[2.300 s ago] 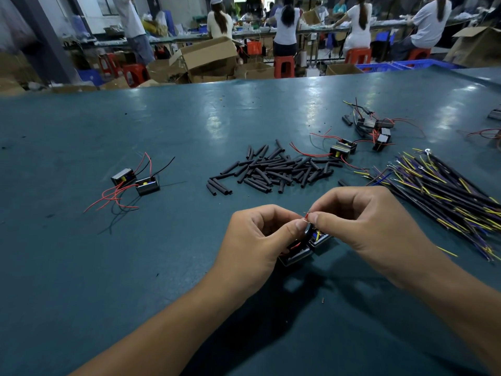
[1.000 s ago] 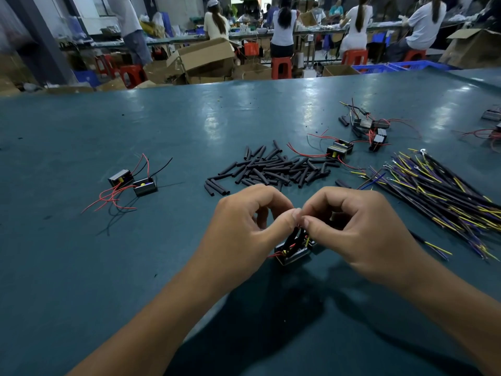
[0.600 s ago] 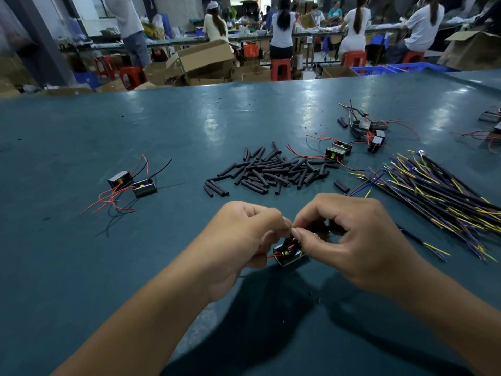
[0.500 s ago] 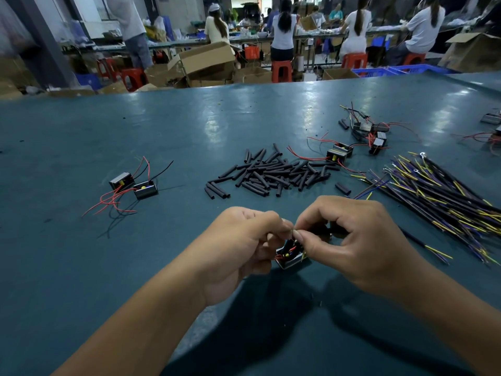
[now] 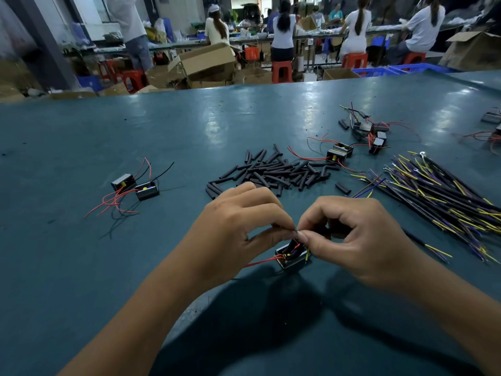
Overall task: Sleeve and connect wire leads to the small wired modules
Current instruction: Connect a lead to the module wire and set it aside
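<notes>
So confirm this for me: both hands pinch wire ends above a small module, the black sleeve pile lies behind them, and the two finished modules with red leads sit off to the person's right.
One thing is wrong: the two modules with red leads sit off to the person's left, as the head view shows. The rest holds: the left hand and right hand pinch wire ends above a small module, with the black sleeve pile behind them.
</notes>
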A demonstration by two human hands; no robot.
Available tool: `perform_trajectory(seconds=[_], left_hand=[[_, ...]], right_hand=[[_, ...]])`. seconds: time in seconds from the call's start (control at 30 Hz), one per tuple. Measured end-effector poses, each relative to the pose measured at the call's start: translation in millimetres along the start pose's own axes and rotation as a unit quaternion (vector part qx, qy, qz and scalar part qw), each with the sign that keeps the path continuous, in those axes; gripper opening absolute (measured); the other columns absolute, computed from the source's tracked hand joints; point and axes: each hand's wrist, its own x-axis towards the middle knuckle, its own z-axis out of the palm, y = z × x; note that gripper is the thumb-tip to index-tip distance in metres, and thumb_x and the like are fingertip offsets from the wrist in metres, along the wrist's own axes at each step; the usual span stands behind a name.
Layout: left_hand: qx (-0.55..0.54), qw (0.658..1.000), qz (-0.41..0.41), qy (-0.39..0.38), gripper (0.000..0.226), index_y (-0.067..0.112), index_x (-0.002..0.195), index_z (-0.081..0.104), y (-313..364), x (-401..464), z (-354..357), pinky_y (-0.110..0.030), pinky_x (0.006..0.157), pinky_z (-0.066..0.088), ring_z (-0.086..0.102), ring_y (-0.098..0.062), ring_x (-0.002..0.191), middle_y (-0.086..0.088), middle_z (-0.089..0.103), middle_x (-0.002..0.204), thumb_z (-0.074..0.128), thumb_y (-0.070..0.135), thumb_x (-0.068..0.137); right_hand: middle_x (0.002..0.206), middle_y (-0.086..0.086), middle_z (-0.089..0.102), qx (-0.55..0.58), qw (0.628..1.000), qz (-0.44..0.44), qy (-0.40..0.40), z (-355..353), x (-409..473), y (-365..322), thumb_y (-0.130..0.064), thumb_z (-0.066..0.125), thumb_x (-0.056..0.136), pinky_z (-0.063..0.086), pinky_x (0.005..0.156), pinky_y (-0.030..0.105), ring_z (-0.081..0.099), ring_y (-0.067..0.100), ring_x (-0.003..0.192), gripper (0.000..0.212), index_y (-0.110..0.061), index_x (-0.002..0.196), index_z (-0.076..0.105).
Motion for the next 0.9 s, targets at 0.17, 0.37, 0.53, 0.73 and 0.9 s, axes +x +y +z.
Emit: perform_trajectory(seconds=[0.17,0.37,0.53,0.73,0.9], left_hand=[[-0.212,0.962,-0.164,-0.051,0.010,0.021,0.082,0.071,5.9,-3.0,-1.4,-0.026,0.058,0.041,0.052,-0.012,0.064,0.008,0.062,0.073,0.070,0.027,0.090],[-0.445,0.794,-0.411,-0.058,0.014,0.016,0.062,0.067,15.0,-1.4,9.0,-0.028,0.052,0.024,0.032,-0.013,0.054,0.000,0.044,0.057,0.069,0.020,0.076],[-0.465,0.774,-0.427,-0.054,0.013,0.016,0.064,0.066,16.1,-2.4,11.9,-0.020,0.050,0.031,0.037,-0.011,0.051,0.001,0.048,0.057,0.064,0.019,0.076],[-0.156,0.978,-0.130,-0.034,0.015,0.022,0.101,0.073,0.3,-7.5,-1.1,-0.027,0.069,0.048,0.060,-0.017,0.080,0.009,0.065,0.093,0.074,0.018,0.087],[-0.083,0.993,-0.081,0.020,0.021,0.017,0.104,0.074,-1.4,-5.0,0.7,-0.018,0.072,0.042,0.056,-0.011,0.081,0.005,0.063,0.096,0.079,0.021,0.084]], right_hand=[[0.070,-0.015,0.064,-0.023,1.000,-0.020,0.000,1.8,-1.0,-1.3,-0.015,0.072,0.083,0.041,0.060,0.010,0.061,0.004,0.064,0.005,-0.016,0.079,0.070],[0.071,-0.015,0.064,-0.037,0.999,-0.034,0.003,3.8,-2.2,-0.8,-0.013,0.073,0.082,0.043,0.062,0.011,0.061,0.004,0.065,0.004,-0.015,0.079,0.070],[0.070,-0.016,0.063,-0.023,0.999,-0.027,-0.002,5.6,-1.8,1.4,-0.015,0.072,0.083,0.041,0.062,0.009,0.060,0.002,0.064,0.005,-0.017,0.080,0.069],[0.071,-0.020,0.062,-0.002,1.000,-0.006,-0.001,-1.3,0.0,4.5,-0.021,0.070,0.084,0.043,0.061,0.013,0.061,0.005,0.064,0.004,-0.021,0.081,0.069],[0.071,-0.018,0.063,0.004,1.000,-0.005,-0.009,-2.2,-0.9,4.4,-0.022,0.070,0.085,0.043,0.061,0.013,0.061,0.007,0.064,0.005,-0.024,0.081,0.068]])
